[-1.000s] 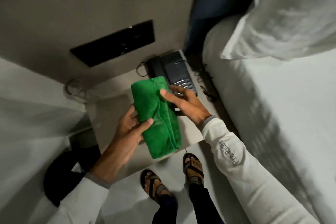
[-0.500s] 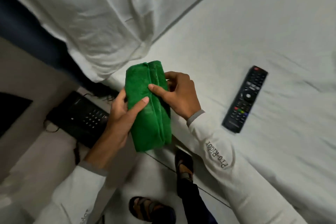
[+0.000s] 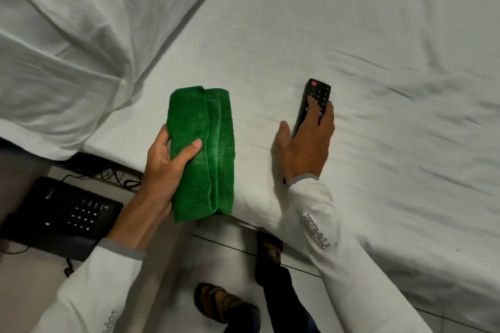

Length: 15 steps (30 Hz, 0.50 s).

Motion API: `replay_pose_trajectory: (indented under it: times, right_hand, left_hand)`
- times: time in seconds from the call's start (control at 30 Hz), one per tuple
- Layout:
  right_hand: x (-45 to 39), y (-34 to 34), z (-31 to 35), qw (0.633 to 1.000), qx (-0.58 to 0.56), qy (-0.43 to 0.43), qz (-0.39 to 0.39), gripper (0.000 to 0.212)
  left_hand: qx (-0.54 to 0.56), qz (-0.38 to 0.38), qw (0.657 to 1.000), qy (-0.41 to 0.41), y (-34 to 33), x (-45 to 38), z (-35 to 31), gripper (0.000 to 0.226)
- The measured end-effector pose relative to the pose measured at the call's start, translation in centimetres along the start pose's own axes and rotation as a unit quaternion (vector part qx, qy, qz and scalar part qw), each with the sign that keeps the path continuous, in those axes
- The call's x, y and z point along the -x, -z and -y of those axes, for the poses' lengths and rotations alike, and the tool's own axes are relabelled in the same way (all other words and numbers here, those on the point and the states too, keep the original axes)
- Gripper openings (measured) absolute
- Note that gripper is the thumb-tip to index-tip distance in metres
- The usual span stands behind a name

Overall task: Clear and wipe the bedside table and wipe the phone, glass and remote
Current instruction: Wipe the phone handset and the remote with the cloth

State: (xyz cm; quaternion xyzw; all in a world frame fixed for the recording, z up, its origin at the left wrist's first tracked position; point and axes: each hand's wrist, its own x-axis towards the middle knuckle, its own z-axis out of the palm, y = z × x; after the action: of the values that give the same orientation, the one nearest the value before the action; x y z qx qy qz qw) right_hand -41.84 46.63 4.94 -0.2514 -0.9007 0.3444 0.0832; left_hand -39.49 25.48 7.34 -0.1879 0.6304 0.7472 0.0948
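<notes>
My left hand grips a folded green cloth, held upright over the bed's edge. A black remote lies on the white bed sheet. My right hand rests on its lower half, fingers over the buttons and thumb spread to the left; only the remote's top end with the red button shows. The black desk phone sits on the bedside table at the lower left, partly behind my left forearm. No glass is in view.
A white pillow fills the upper left. The white bed spreads across the right. Phone cords trail between table and bed. My sandalled feet stand on the tiled floor below.
My right hand has let go of the cloth and reached right onto the remote. My left hand alone holds the cloth. The view has turned further from the table toward the bed.
</notes>
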Motion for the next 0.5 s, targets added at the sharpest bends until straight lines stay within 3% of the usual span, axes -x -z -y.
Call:
replay_pose_trajectory:
  times: [0.07,0.17,0.33,0.43,0.5]
  right_hand:
    - [0.0,0.0,0.4,0.998,-0.054,-0.006,0.015,0.060]
    - [0.6,-0.2,1.5,0.989,-0.129,0.059,0.038,0.056]
    - [3.8,-2.1,4.6,0.958,-0.171,0.166,0.162,0.050]
    - [5.8,-3.4,7.7,0.930,-0.209,0.141,0.266,0.047]
    - [8.2,-4.7,10.1,0.883,-0.298,0.066,0.357,0.043]
  left_hand:
    - [0.001,0.001,1.000,-0.002,0.1,-0.2,0.0,0.033]
    - [0.012,-0.006,1.000,-0.010,0.8,-0.2,-0.4,0.033]
    - [0.057,-0.064,0.995,-0.045,4.4,1.5,-1.1,0.034]
    - [0.080,-0.117,0.988,-0.055,7.8,3.8,-1.0,0.038]
    - [0.089,-0.166,0.980,-0.065,10.9,6.0,-0.6,0.039]
